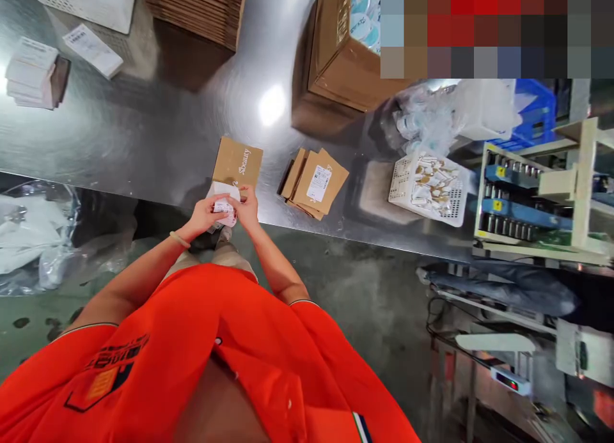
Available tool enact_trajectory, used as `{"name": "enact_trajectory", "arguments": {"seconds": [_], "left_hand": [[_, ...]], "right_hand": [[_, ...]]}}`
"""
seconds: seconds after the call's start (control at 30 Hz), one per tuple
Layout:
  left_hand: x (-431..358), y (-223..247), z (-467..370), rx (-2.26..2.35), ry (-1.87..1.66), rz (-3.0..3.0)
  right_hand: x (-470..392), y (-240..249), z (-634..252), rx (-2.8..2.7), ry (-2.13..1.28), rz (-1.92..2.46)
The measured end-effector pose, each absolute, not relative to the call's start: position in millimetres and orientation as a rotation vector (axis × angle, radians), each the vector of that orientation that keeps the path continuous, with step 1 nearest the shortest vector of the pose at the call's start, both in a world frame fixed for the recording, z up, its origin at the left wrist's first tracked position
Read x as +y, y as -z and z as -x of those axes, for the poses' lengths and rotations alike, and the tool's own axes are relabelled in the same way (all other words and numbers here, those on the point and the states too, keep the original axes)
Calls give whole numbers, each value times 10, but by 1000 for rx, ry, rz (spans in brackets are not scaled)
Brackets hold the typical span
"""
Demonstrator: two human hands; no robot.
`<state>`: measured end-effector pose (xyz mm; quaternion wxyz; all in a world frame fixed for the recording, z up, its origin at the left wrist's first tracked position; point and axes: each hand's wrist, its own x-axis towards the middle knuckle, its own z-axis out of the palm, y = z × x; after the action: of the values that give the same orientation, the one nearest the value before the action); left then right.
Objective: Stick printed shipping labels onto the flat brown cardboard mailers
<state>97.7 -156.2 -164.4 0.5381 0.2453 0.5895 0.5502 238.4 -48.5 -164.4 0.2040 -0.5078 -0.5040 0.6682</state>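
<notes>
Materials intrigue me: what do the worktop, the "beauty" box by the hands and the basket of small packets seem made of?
Worktop: probably stainless steel, its glossy grey surface reflecting light.
"Beauty" box: likely cardboard, matte kraft-brown with white print.
Basket: apparently plastic, white, with moulded-looking holes.

White lettering on the box before the person reads "beauty", sideways, its leading mark unclear. Print on the held slip, the label atop the stacked cartons, the loose label and the shirt is illegible.
</notes>
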Motion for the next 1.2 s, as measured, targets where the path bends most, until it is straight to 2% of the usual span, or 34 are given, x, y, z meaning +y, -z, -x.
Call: {"name": "enact_trajectory", "arguments": {"seconds": [0.2, 0.53, 0.73, 0.9, 1.2], "left_hand": [[-1401, 1588, -917, 1562, -1179, -589], [-1237, 1760, -1112, 1632, -1135, -403], [-1483, 1904, -1182, 1391, -899, -220], [-1557, 2006, -1289, 1460, -918, -32], [-1651, 2136, -1271, 1600, -849, -136]], "right_hand": [[-359, 1525, -2581, -1551, -1899, 1398], [-536, 1515, -2640, -1846, -1391, 1537], [296, 1666, -2472, -1941, -1177, 1527], [1089, 2016, -2006, -2043, -1136, 1551], [1130, 2144, -1816, -2260, -978, 1727]]}}
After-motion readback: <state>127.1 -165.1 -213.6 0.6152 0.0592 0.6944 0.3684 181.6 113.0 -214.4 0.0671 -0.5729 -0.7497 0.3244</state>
